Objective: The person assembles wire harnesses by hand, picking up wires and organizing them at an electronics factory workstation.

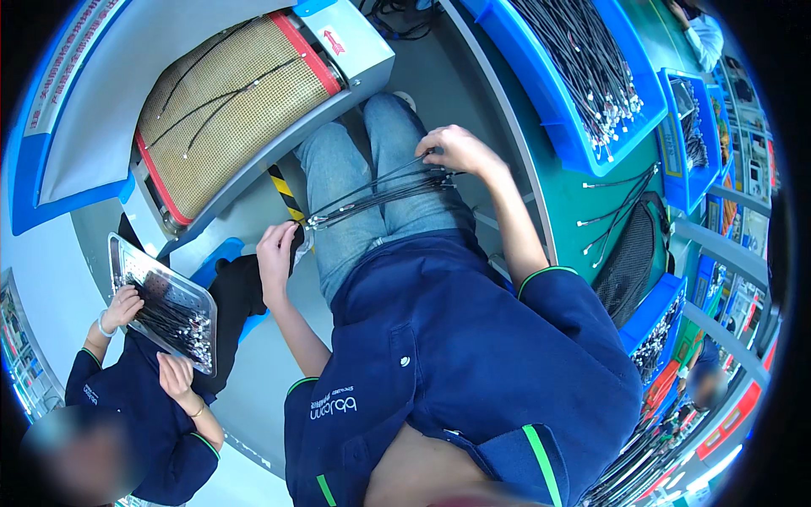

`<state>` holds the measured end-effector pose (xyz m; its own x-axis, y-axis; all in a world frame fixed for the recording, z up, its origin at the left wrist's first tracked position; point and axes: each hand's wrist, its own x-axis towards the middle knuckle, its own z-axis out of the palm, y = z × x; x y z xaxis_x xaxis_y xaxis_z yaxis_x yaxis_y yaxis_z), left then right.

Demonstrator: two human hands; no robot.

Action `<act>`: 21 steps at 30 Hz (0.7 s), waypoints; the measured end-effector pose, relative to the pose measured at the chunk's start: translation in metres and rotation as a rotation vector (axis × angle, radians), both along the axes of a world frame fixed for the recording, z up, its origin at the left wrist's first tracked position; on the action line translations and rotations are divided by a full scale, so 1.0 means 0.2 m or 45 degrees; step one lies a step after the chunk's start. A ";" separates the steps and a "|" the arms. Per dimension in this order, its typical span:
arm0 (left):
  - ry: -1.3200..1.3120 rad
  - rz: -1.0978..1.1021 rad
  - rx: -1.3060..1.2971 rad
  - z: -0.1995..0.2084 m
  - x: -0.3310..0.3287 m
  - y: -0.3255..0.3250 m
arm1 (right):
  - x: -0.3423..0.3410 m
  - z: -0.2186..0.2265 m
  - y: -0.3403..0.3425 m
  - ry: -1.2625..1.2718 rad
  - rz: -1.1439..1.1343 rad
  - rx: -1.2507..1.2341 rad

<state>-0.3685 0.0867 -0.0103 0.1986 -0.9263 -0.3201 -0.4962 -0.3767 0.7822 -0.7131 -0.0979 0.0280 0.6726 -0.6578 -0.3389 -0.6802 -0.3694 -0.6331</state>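
A bundle of thin black cables (pixel 380 199) with small pale connectors lies across my thighs. My right hand (pixel 463 152) pinches one black cable (pixel 393 176) near its end, slightly above the bundle's right part. That cable runs slanting down to the left, toward my left hand (pixel 277 247). My left hand's fingers are closed at the left ends of the cables, beside my knee; the exact grip there is small and partly hidden.
Ahead on the left, a mesh conveyor belt (pixel 241 106) with red edges carries several black cables. At right, a blue bin (pixel 557 139) full of cables stands on a green bench (pixel 553 190), near loose cables and a black mesh bag (pixel 629 262). A co-worker at left holds a clear tray (pixel 118 253) of cables.
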 end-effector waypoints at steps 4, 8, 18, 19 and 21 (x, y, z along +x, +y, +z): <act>0.008 -0.044 -0.012 0.03 -0.01 -0.02 | 0.05 0.00 0.02 -0.100 0.063 -0.133; -0.016 -0.108 -0.030 0.07 -0.06 -0.06 | 0.20 -0.01 0.08 -0.263 0.192 -0.224; 0.227 -0.021 0.230 0.10 0.04 0.01 | 0.26 0.00 0.09 -0.180 0.071 -0.206; 0.228 -0.018 0.231 0.09 0.04 0.02 | 0.26 0.00 0.10 -0.202 0.056 -0.192; 0.298 -0.039 0.102 0.09 0.02 0.01 | 0.31 0.01 0.11 -0.188 0.052 -0.188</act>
